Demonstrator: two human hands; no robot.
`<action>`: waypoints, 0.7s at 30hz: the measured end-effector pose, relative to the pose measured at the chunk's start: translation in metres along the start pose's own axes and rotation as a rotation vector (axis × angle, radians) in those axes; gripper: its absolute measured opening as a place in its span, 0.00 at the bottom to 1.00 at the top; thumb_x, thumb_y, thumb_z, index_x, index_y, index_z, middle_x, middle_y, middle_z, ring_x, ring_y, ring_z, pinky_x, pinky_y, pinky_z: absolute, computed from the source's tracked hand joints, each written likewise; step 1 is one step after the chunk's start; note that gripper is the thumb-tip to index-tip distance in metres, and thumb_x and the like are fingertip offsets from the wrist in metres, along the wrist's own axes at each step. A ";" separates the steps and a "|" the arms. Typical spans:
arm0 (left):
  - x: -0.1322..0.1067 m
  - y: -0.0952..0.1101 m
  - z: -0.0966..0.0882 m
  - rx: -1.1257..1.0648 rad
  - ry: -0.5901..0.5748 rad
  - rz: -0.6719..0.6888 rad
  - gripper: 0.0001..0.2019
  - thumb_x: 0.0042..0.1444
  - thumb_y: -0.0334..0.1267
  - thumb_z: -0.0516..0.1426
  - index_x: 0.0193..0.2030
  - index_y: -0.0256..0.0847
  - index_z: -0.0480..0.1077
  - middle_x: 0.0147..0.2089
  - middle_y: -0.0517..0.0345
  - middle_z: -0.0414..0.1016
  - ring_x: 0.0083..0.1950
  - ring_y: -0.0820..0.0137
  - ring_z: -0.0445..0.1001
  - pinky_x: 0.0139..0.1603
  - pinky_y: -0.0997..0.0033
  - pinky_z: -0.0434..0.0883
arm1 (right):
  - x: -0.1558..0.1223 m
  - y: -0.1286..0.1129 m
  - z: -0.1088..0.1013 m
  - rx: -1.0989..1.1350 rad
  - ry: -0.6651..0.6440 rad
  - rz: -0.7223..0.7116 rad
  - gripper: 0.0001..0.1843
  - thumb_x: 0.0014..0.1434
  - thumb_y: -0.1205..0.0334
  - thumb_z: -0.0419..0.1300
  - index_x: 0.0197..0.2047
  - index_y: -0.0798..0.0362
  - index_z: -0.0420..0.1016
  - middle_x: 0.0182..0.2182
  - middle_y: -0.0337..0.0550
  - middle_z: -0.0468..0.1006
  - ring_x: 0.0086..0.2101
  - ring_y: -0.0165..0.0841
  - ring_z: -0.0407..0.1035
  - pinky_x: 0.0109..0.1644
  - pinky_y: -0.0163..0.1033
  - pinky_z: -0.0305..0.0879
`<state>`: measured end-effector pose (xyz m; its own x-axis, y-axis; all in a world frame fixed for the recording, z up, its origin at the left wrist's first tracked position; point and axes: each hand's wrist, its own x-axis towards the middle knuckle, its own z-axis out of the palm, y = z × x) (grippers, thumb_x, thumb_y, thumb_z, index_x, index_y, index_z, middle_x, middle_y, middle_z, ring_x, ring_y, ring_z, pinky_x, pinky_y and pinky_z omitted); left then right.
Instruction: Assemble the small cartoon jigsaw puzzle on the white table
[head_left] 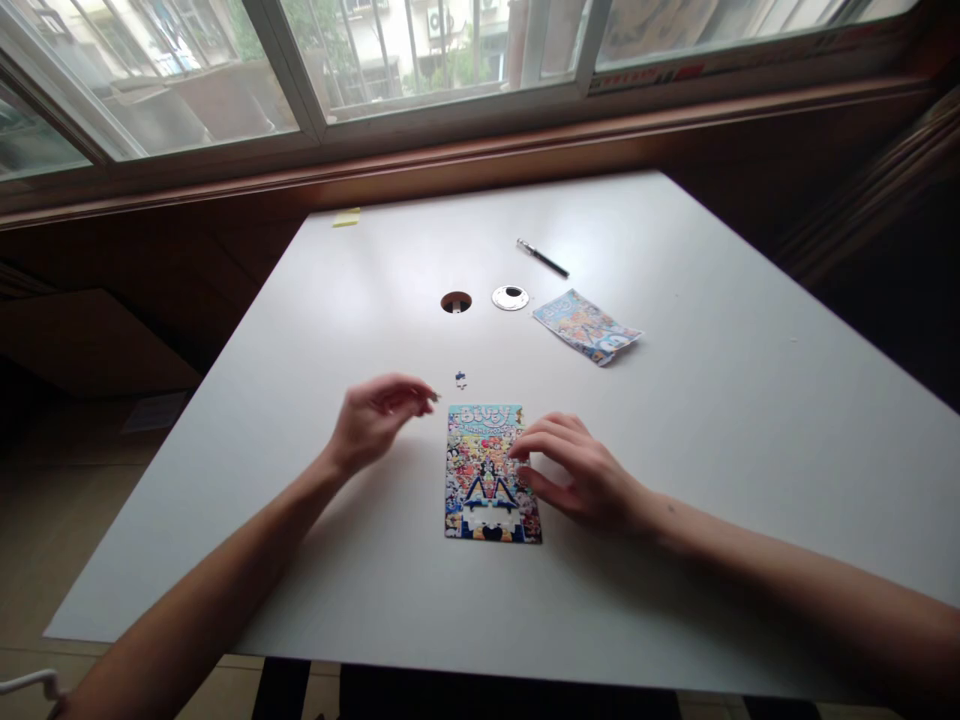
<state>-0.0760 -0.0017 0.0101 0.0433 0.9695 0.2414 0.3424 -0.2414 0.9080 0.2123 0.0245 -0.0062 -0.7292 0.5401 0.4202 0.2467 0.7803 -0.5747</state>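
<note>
A small jigsaw puzzle [484, 455] with a crowded, colourful cartoon picture lies flat on the white table. White gaps show in its lower middle. My left hand [375, 415] is above the table at the puzzle's upper left, its fingertips pinched on a tiny puzzle piece [436, 398] that is mostly hidden. Over the puzzle's right edge, my right hand [581, 470] has bent fingers and a separate thumb, with nothing seen between them. Whether its fingertips touch the puzzle I cannot tell. One loose blue and white piece [460, 380] lies just beyond the top edge.
A creased picture sheet [589, 328] lies at the back right, with a black pen [543, 258] behind it. Near the table's middle are a round cable hole [456, 302] and its metal cover [510, 298]. Yellow tape [346, 218] marks the far left corner, below a window.
</note>
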 end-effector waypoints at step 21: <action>-0.020 0.023 0.013 0.238 -0.248 0.272 0.05 0.57 0.30 0.59 0.40 0.38 0.75 0.37 0.52 0.77 0.37 0.69 0.74 0.41 0.65 0.74 | 0.001 -0.004 0.000 -0.009 0.038 -0.073 0.04 0.58 0.68 0.63 0.37 0.51 0.73 0.31 0.39 0.77 0.34 0.33 0.67 0.44 0.42 0.59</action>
<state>-0.0573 -0.0260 0.0215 0.3761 0.8601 0.3446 0.4932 -0.5007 0.7114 0.2102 0.0215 -0.0033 -0.7206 0.4930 0.4875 0.1997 0.8209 -0.5351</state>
